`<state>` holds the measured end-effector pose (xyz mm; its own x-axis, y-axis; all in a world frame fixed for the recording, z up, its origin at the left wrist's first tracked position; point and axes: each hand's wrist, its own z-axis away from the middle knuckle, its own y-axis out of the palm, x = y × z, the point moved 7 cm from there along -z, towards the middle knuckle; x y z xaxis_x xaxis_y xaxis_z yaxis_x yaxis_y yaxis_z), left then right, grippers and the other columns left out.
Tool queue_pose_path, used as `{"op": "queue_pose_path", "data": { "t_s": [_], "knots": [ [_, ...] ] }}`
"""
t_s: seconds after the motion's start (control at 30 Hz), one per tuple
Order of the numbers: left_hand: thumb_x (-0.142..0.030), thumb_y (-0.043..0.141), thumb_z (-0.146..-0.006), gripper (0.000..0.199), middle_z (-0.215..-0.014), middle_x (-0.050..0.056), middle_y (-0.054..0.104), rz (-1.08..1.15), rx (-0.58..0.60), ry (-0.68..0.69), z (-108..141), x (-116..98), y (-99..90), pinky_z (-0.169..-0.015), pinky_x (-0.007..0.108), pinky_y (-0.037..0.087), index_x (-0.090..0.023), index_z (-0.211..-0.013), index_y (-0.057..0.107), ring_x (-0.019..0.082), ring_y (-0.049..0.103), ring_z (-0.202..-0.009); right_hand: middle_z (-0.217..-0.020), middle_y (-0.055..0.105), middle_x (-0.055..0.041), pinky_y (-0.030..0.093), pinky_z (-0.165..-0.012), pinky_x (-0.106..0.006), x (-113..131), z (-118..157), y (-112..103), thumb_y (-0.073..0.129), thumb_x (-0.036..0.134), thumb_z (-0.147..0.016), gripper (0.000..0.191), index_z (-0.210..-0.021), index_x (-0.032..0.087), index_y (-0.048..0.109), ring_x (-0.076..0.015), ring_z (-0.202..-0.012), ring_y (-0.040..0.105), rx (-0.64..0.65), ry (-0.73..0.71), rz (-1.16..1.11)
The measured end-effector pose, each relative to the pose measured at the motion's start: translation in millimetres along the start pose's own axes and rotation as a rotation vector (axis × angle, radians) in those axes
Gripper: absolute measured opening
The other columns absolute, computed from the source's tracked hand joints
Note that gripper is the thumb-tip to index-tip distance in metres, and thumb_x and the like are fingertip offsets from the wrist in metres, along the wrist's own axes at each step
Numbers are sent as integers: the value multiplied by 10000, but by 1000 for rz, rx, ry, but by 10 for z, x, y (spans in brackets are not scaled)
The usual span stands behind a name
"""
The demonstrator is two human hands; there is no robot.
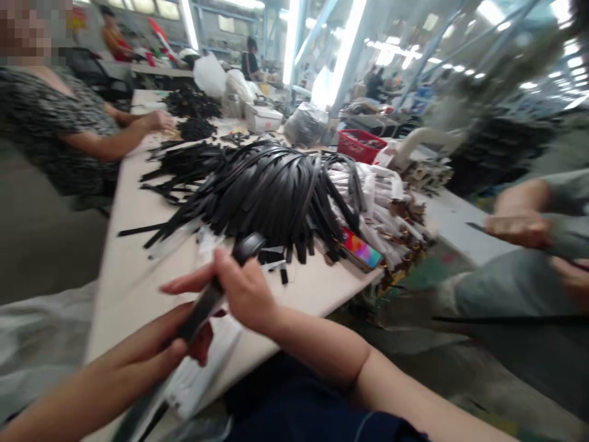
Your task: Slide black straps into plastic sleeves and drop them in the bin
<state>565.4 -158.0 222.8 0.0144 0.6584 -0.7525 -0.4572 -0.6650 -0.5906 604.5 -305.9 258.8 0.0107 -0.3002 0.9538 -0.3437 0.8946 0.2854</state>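
Observation:
A dark, glossy black strap runs slantwise between my hands above the table's near end, its top curving over in a loop. My left hand is closed round its lower part, with the thumb on top. Further up, my right hand grips the same strap near the loop, and one finger points out to the left. The strap's lower end trails down past my left wrist. Just beyond lies a big heap of black straps. Below my hands is a white plastic-wrapped packet, partly hidden.
A phone with a lit screen lies at the right edge of the pale table. Behind it are white-wrapped bundles and a red basket. One co-worker works at the left; another person's hand is at the right.

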Motion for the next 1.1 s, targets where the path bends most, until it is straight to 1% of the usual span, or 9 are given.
{"op": "queue_pose_path", "data": {
  "t_s": [0.07, 0.17, 0.3, 0.43, 0.63, 0.73, 0.87, 1.0, 1.1],
  "knots": [
    [-604, 560, -838, 478, -1032, 28, 717, 93, 241, -22, 223, -47, -16, -894, 336, 506, -325, -1219, 634, 262, 628, -991, -740, 761, -106, 549, -520, -292, 72, -93, -12, 342, 669, -929, 716, -779, 124, 780, -192, -550, 684, 38, -4, -191],
    [-551, 549, -888, 464, -934, 58, 688, 281, 408, -18, 367, -62, 12, -849, 296, 488, -198, -1183, 612, 213, 610, -908, -724, 759, -118, 550, -528, -248, 141, -266, -189, 430, 566, -944, 610, -650, 125, 731, -174, -563, 706, -97, -30, -291],
    [-583, 541, -885, 451, -665, -12, 552, 452, 360, -109, 456, 158, 16, -557, 222, 412, -148, -985, 601, 122, 494, -578, -727, 761, -114, 581, -596, -258, 66, -346, -215, 452, 514, -952, 552, -669, 127, 725, -175, -603, 724, -153, -22, -301],
    [-635, 450, -901, 516, -635, -37, 449, 423, 244, -109, 481, 200, -53, -546, 227, 379, -144, -927, 607, 107, 390, -550, -868, 770, -149, 588, -828, -359, -127, -282, -35, 481, 553, -930, 547, -791, 102, 759, -238, -817, 750, -60, 29, -271],
    [-475, 451, -913, 399, -668, -9, 498, 324, 255, -119, 380, 160, -89, -584, 239, 410, -140, -939, 668, 128, 449, -603, -795, 765, -111, 589, -695, -349, 21, -98, -213, 454, 572, -943, 554, -828, 125, 759, -221, -710, 740, -287, -249, 141],
    [-391, 490, -879, 326, -647, -11, 490, 347, 266, -146, 303, 205, -76, -568, 242, 428, -138, -928, 690, 123, 437, -572, -715, 752, -89, 581, -639, -325, 78, -50, -203, 440, 567, -952, 557, -811, 135, 761, -206, -654, 729, -241, -265, 246],
    [-352, 543, -841, 264, -669, -2, 519, 402, 312, -111, 242, 180, -59, -582, 240, 448, -138, -877, 693, 120, 463, -593, -738, 758, -96, 579, -623, -342, 15, -41, -312, 423, 599, -942, 584, -815, 135, 754, -230, -682, 736, -334, -228, 104],
    [-337, 474, -898, 316, -625, -18, 480, 417, 235, -121, 220, 196, -112, -526, 224, 400, -110, -922, 692, 102, 419, -536, -869, 766, -123, 566, -750, -357, -280, -106, -195, 461, 618, -917, 570, -867, 134, 759, -252, -884, 731, -215, -65, -15],
    [-376, 472, -928, 350, -637, -17, 482, 455, 243, -80, 202, 181, -66, -541, 226, 408, -107, -932, 695, 101, 426, -546, -816, 744, -88, 557, -802, -360, -366, -99, -70, 460, 618, -917, 546, -772, 165, 729, -214, -877, 712, -221, -97, -229]
  ]
}}
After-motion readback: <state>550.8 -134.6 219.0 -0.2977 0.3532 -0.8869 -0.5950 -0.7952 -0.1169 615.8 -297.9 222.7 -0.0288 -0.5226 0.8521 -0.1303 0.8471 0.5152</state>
